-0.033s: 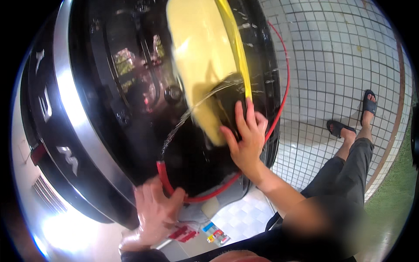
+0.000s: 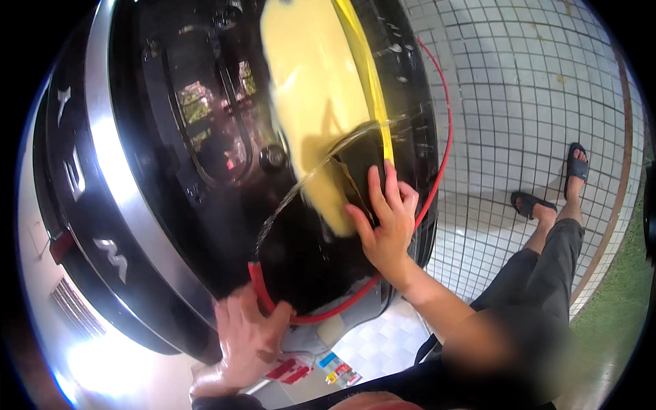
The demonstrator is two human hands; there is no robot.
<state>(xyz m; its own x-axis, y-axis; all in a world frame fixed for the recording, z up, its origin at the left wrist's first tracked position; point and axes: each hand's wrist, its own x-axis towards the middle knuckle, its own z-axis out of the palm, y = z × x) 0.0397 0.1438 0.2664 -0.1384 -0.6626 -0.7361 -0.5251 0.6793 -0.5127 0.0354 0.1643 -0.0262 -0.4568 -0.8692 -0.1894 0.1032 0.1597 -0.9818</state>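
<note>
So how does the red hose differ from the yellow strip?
The red hose sweeps in a wide curve, while the yellow strip runs nearly straight. The hose looks round; the strip looks flat. A clear stream leaves the hose's end, but not the strip's. Both are long and narrow.

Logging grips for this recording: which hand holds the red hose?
The left hand, gripping the hose near its spouting end; the right hand is instead at the yellow strip, near its lower end.

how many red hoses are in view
1: the red hose runs through the left hand, behind the right hand, then up beside the black car; some may be hidden.
</note>
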